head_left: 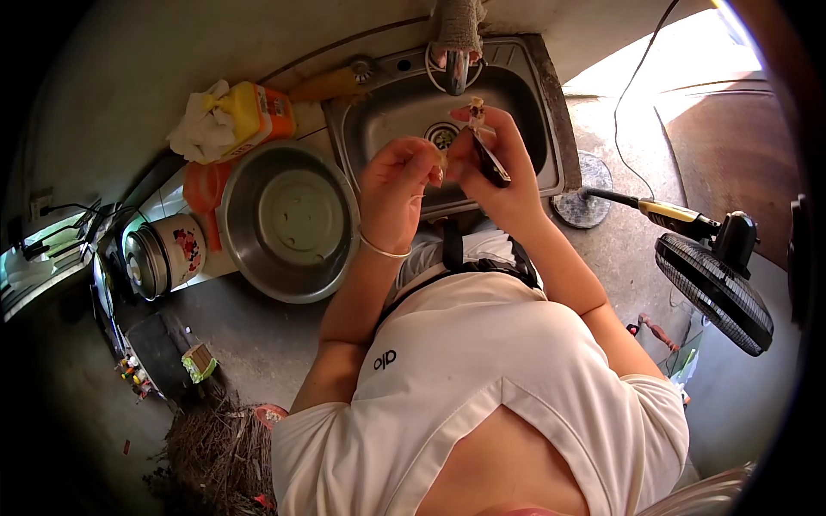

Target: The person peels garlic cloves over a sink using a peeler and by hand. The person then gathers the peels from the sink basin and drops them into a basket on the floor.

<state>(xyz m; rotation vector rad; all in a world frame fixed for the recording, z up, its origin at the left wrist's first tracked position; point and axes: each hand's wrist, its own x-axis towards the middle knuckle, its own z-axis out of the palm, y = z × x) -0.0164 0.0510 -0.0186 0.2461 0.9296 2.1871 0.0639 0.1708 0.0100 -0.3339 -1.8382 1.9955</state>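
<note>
Above the steel sink (370, 116), our right hand (509, 163) curls around a dark-handled tool (491, 163) while our left hand (397, 185) pinches a small pale piece (442, 162); a loosened pinch could drop it into the sink; we cannot make out the tool's working end or identify the piece, half covered by our grip

White shirt (482, 353), lower centre: dark letters (385, 359) reading "alo". Yellow-and-orange container (245, 136), upper left: label (275, 105) illegible.
</note>
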